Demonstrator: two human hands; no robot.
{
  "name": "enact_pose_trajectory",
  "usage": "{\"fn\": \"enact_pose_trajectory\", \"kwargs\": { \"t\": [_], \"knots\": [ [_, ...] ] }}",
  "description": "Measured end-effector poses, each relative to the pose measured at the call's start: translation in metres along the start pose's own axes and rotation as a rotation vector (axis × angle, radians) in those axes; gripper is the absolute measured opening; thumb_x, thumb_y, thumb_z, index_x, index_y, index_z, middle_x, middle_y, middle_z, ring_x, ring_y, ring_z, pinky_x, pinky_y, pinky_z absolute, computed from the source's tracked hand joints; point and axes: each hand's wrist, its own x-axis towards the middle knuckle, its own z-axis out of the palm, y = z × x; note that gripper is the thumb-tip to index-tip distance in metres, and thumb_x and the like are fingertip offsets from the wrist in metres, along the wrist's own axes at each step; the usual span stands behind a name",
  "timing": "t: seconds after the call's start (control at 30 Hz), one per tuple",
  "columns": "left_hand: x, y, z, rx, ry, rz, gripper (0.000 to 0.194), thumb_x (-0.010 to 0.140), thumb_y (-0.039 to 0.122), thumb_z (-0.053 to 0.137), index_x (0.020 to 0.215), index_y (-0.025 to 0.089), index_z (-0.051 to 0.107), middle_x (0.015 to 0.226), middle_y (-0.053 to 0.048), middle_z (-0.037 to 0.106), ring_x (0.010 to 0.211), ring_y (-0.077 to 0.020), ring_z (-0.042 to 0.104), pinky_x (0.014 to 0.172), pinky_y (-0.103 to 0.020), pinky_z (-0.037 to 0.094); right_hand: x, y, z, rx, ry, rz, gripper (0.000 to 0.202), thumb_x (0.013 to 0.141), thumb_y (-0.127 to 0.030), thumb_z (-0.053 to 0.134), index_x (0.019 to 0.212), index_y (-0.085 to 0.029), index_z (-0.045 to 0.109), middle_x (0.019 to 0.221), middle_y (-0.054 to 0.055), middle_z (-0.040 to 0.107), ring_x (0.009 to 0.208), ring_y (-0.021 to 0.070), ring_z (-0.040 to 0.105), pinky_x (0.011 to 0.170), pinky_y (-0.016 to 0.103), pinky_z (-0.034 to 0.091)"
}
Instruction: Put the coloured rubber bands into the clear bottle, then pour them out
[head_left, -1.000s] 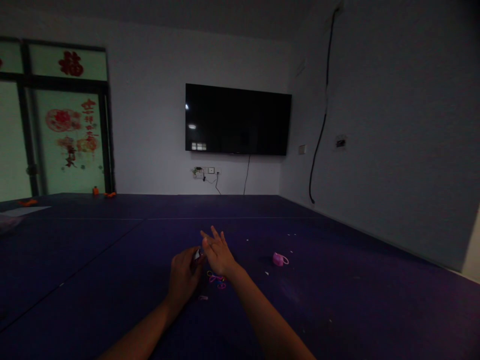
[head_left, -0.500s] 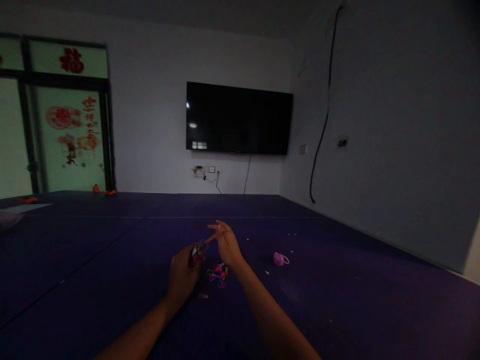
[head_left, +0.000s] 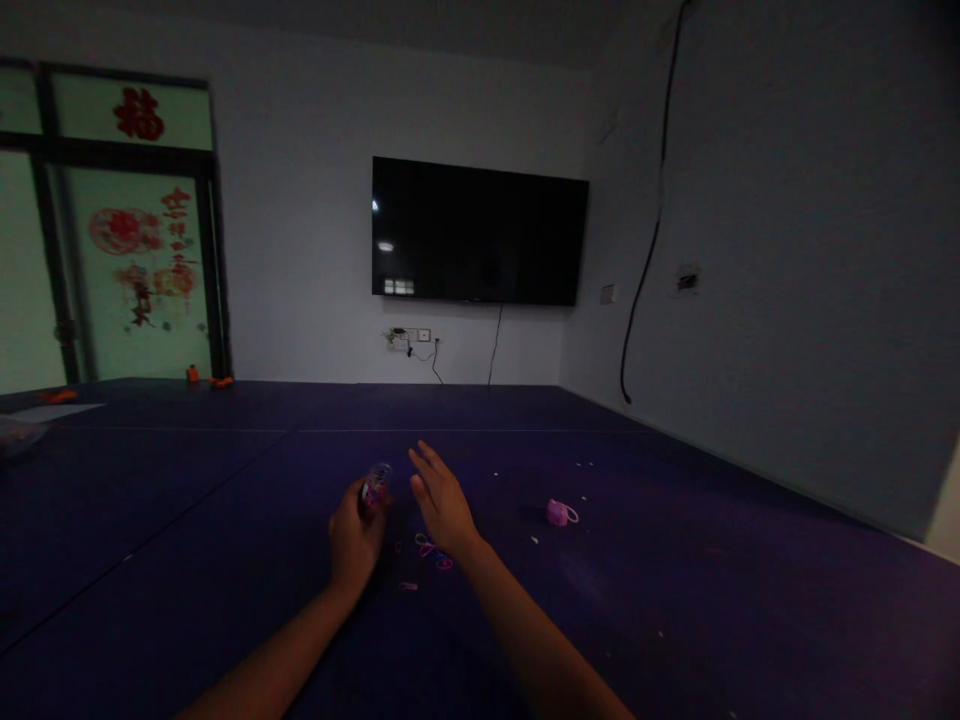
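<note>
Colourful bits show inside a small clear container [head_left: 377,485], which my left hand [head_left: 355,535] grips, its fingers wrapped round it. To its right, my right hand [head_left: 442,502] has its fingers apart and nothing in it. A small pile of coloured bands [head_left: 433,550] lies on the dark blue surface, partly hidden by my right hand. Nearer to me is a single pale pink band [head_left: 407,587]. Off to the right sits a pink cap with a loop [head_left: 557,513].
The dark blue surface [head_left: 247,560] reaches to the wall, with small white scraps scattered at the right. A clear plastic bag [head_left: 19,437] and orange objects [head_left: 58,396] lie at the far left. A television [head_left: 480,235] hangs on the wall.
My left hand with the container has moved left, away from my right hand. My right hand has shifted slightly left and its fingers have straightened. Less of the band pile shows.
</note>
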Motion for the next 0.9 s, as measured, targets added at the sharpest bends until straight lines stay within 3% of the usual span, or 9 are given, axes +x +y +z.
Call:
{"fn": "enact_pose_trajectory", "kwargs": {
  "t": [0.07,0.17,0.3,0.43,0.6,0.7,0.9],
  "knots": [
    [0.001,-0.004,0.0,0.009,0.11,-0.063,0.047,0.076,0.051,0.053,0.108,0.017,0.055,0.094,-0.011,0.067,0.082,-0.0271,0.065,0.073,-0.038,0.05,-0.013,0.005,0.005,-0.081,-0.145,-0.053,0.065,0.09,-0.058,0.03,0.138,-0.016,0.037,0.144,0.014,0.036,0.132,0.0239,0.033,0.107,0.044,0.027],
    [0.002,-0.007,-0.001,0.02,0.175,-0.098,0.047,0.075,0.053,0.053,0.106,0.017,0.056,0.096,-0.01,0.066,0.085,-0.0277,0.064,0.074,-0.039,0.049,-0.029,0.006,0.01,-0.164,-0.449,-0.24,0.079,0.077,-0.069,0.047,0.132,-0.013,0.047,0.138,0.016,0.044,0.132,0.0272,0.032,0.11,0.044,0.02],
    [0.001,-0.005,-0.001,0.014,0.142,-0.089,0.046,0.075,0.053,0.053,0.104,0.018,0.056,0.093,-0.01,0.067,0.082,-0.0268,0.064,0.074,-0.039,0.049,-0.034,-0.003,0.017,-0.239,-0.555,-0.334,0.069,0.076,-0.067,0.05,0.123,-0.016,0.057,0.132,0.013,0.051,0.131,0.0269,0.033,0.109,0.043,0.021],
    [0.001,-0.001,-0.001,0.003,0.097,-0.073,0.046,0.074,0.054,0.053,0.103,0.018,0.057,0.091,-0.009,0.066,0.081,-0.0266,0.063,0.073,-0.039,0.049,-0.03,-0.006,0.025,-0.353,-0.549,-0.264,0.038,0.09,-0.043,0.044,0.113,-0.02,0.063,0.123,0.01,0.058,0.127,0.0246,0.039,0.107,0.044,0.025],
    [0.001,0.001,0.0,-0.023,0.062,-0.078,0.049,0.074,0.056,0.053,0.103,0.017,0.056,0.088,-0.009,0.067,0.077,-0.0267,0.064,0.071,-0.039,0.05,-0.028,0.002,0.024,-0.449,-0.455,-0.081,0.027,0.088,-0.026,0.046,0.101,-0.018,0.068,0.115,0.011,0.063,0.125,0.0251,0.042,0.107,0.045,0.024],
    [0.0,0.001,-0.001,-0.045,0.048,-0.08,0.05,0.074,0.057,0.053,0.104,0.016,0.055,0.089,-0.009,0.067,0.077,-0.0263,0.064,0.071,-0.039,0.05,-0.029,0.01,0.021,-0.394,-0.382,0.055,0.027,0.088,-0.026,0.045,0.099,-0.018,0.069,0.114,0.012,0.064,0.122,0.0262,0.046,0.105,0.045,0.027],
    [0.0,0.0,-0.001,-0.056,0.019,-0.098,0.051,0.074,0.056,0.054,0.105,0.016,0.056,0.092,-0.01,0.067,0.079,-0.0266,0.065,0.072,-0.04,0.05,-0.036,0.03,0.027,-0.154,-0.151,0.341,0.051,0.094,-0.043,0.031,0.125,-0.011,0.054,0.129,0.017,0.054,0.127,0.0277,0.042,0.104,0.044,0.031]
  ]
}}
